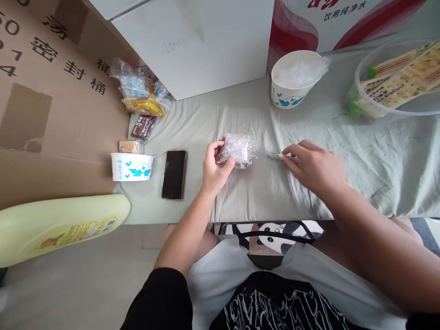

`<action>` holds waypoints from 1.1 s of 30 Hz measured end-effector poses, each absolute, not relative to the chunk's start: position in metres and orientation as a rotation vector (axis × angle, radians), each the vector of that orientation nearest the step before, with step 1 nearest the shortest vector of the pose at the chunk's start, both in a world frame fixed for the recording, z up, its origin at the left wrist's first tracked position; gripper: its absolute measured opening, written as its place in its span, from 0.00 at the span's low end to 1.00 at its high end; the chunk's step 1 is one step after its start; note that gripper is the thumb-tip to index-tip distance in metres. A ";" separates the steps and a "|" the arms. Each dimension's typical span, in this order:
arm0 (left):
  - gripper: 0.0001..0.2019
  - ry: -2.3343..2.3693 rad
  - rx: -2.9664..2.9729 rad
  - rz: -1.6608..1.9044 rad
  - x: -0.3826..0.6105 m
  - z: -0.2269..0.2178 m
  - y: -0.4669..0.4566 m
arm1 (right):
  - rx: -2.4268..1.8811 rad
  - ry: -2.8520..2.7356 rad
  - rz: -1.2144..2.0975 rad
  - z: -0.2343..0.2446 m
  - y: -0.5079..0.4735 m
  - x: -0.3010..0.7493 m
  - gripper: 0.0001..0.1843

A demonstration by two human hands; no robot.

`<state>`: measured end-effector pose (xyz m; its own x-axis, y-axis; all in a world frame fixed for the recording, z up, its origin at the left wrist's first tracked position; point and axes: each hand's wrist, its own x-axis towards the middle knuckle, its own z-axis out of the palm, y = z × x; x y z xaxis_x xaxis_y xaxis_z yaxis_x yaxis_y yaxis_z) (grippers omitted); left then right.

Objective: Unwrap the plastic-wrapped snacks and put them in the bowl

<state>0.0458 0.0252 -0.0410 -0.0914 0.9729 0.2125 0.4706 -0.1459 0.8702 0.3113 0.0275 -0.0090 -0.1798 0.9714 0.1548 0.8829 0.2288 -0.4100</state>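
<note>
My left hand (217, 166) is closed around the left side of a small block wrapped in crinkled transparent plastic (239, 149), thumb in front and fingers behind. A dark reddish edge shows beneath the wrap by my fingers; the contents are hard to make out. To the right, apart from the block, my right hand (314, 167) pinches a thin whitish, partly transparent strip (275, 154) between thumb and fingertips. Its exact kind is too small to tell. Both hands are just above the pale green cloth (254, 197).
A phone (174, 175) lies left of my hands, beside a paper bowl (132, 167) and wrapped snacks (144, 105). Behind stand a white box (202, 50) and a paper tub (292, 91) holding plastic. A transparent bowl (359, 82) of biscuit packs is at right; a yellow-green bottle (68, 224) at left.
</note>
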 end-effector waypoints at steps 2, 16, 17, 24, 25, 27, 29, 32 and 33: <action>0.28 1.648 1.707 1.196 0.042 -0.039 0.028 | -1.695 -2.084 0.262 -0.008 0.031 0.317 0.14; 0.21 1.316 1.151 1.165 0.043 -0.014 0.023 | -1.070 -2.198 0.613 -0.015 0.028 0.286 0.22; 0.20 1.327 1.112 1.174 0.042 -0.011 0.024 | -1.104 -2.195 0.622 -0.013 0.030 0.287 0.19; 0.11 1.629 0.911 1.323 0.009 -0.016 0.039 | -1.452 -1.876 0.603 -0.008 0.033 0.304 0.09; 0.10 1.724 0.902 1.330 0.002 -0.019 0.041 | -1.524 -1.813 0.588 -0.009 0.032 0.308 0.09; 0.09 1.887 1.005 1.359 -0.006 -0.024 0.042 | -1.630 -1.717 0.505 -0.010 0.032 0.313 0.11; 0.14 1.898 1.291 1.349 -0.007 -0.026 0.041 | -1.609 -1.719 0.368 -0.010 0.032 0.314 0.15; 0.25 1.706 1.727 1.129 0.006 -0.025 0.039 | -1.394 -1.906 0.242 -0.011 0.032 0.307 0.22; 0.27 1.658 1.808 1.021 0.011 -0.024 0.039 | -1.334 -1.983 0.231 -0.012 0.032 0.304 0.23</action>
<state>0.0111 0.0387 -0.0237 -0.0122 0.9792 0.2024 0.6214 -0.1512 0.7688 0.3035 0.0318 -0.0115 -0.2014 0.8623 0.4645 0.7326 0.4474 -0.5129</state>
